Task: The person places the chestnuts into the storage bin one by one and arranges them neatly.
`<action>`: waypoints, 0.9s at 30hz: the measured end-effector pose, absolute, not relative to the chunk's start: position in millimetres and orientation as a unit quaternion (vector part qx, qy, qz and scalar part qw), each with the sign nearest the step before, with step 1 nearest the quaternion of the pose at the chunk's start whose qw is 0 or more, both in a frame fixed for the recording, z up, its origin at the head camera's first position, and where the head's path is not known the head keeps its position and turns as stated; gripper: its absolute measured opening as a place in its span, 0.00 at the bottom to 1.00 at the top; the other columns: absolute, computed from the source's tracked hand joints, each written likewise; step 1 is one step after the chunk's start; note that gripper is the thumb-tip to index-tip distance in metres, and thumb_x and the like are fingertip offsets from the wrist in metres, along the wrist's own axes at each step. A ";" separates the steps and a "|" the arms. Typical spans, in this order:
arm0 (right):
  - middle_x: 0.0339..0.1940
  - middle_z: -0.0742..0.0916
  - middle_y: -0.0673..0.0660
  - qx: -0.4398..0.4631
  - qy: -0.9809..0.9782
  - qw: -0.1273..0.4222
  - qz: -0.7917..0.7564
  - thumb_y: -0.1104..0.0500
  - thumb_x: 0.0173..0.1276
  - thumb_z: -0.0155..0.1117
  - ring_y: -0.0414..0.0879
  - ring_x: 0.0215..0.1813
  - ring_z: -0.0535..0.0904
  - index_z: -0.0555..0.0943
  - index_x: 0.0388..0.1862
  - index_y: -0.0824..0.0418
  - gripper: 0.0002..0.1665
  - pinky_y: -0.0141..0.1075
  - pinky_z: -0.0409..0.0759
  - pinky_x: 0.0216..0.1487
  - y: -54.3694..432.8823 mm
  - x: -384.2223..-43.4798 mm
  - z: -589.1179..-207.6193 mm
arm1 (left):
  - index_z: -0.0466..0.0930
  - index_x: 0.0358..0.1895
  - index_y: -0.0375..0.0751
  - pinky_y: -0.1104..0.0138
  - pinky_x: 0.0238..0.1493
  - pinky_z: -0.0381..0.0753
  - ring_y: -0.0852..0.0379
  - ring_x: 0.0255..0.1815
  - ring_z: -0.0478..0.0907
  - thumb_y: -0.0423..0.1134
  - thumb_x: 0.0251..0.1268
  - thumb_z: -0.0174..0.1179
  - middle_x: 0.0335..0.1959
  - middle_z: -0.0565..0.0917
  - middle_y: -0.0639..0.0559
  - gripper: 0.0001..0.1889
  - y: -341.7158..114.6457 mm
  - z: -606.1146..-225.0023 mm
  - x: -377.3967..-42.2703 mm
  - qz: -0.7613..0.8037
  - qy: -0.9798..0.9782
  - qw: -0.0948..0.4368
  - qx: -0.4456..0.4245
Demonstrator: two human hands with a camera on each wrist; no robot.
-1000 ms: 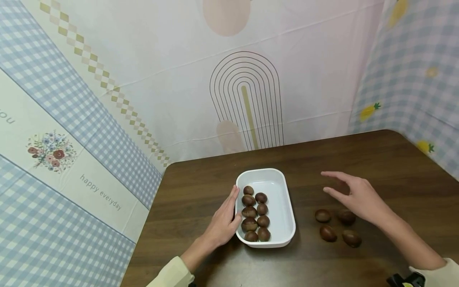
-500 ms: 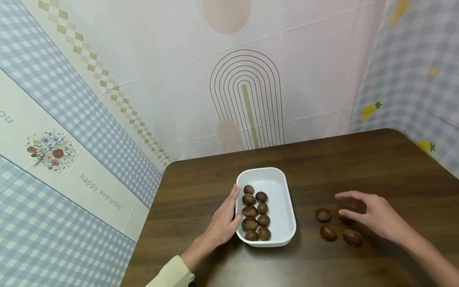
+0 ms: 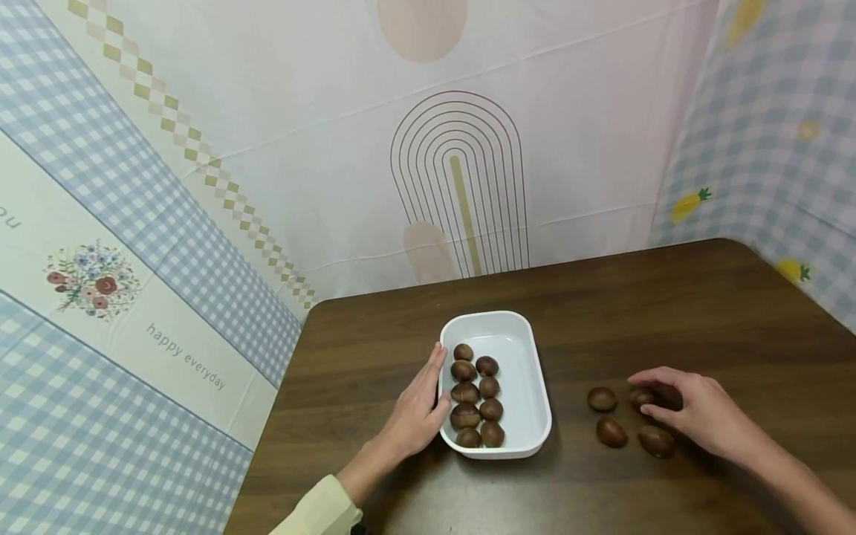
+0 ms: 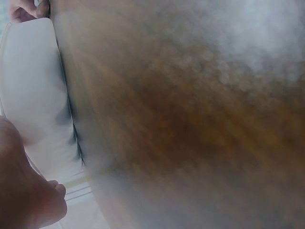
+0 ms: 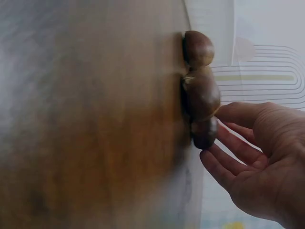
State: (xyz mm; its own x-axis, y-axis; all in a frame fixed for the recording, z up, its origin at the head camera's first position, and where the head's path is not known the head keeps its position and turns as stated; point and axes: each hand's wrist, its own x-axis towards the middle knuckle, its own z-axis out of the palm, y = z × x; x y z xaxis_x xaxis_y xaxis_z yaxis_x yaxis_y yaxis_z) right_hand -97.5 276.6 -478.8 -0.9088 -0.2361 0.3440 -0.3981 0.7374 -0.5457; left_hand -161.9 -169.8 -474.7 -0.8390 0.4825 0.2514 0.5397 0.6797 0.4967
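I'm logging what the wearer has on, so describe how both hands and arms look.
No glove or ring shows on the left hand or right hand. The left arm wears a pale cream sleeve, with something small and dark beside it. The right forearm is bare to the picture's edge.

Hazy, blurred tabletop (image 4: 186, 129) in wrist views
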 end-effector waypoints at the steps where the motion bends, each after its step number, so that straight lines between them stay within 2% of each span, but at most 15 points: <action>1: 0.49 0.92 0.53 0.170 -0.924 0.124 0.319 0.68 0.52 0.86 0.36 0.48 0.86 0.88 0.54 0.57 0.29 0.32 0.85 0.42 276.8 -97.1 -479.5 | 0.52 0.86 0.38 0.50 0.77 0.65 0.51 0.85 0.55 0.40 0.73 0.51 0.88 0.51 0.47 0.40 -169.8 -474.6 -161.8 -0.286 -0.915 0.050 -0.280; 7: 0.47 0.92 0.53 0.153 -0.925 0.099 0.332 0.69 0.53 0.85 0.36 0.43 0.86 0.88 0.55 0.59 0.29 0.33 0.84 0.39 277.5 -94.9 -482.5 | 0.51 0.87 0.38 0.51 0.78 0.64 0.51 0.85 0.54 0.40 0.73 0.51 0.88 0.51 0.47 0.40 -170.0 -474.3 -162.4 -0.285 -0.915 0.049 -0.282; 14: 0.46 0.92 0.53 0.133 -0.929 0.070 0.338 0.67 0.56 0.83 0.43 0.44 0.88 0.88 0.57 0.61 0.28 0.35 0.85 0.40 278.3 -93.7 -483.2 | 0.52 0.87 0.38 0.50 0.78 0.64 0.51 0.85 0.54 0.40 0.73 0.51 0.88 0.51 0.47 0.40 -170.9 -474.0 -162.0 -0.288 -0.913 0.049 -0.284; 22: 0.44 0.92 0.51 0.133 -0.925 0.085 0.345 0.71 0.54 0.83 0.38 0.41 0.87 0.88 0.55 0.61 0.28 0.32 0.85 0.39 277.4 -90.7 -486.1 | 0.52 0.86 0.38 0.49 0.77 0.65 0.50 0.85 0.55 0.40 0.73 0.51 0.88 0.51 0.46 0.40 -170.3 -474.7 -161.7 -0.294 -0.912 0.049 -0.283; 27: 0.44 0.92 0.51 0.132 -0.929 0.090 0.335 0.69 0.55 0.83 0.39 0.43 0.88 0.89 0.55 0.60 0.27 0.32 0.84 0.39 278.2 -91.2 -483.6 | 0.52 0.87 0.38 0.49 0.77 0.66 0.50 0.85 0.55 0.40 0.73 0.51 0.88 0.52 0.47 0.40 -170.0 -475.0 -161.9 -0.295 -0.912 0.051 -0.282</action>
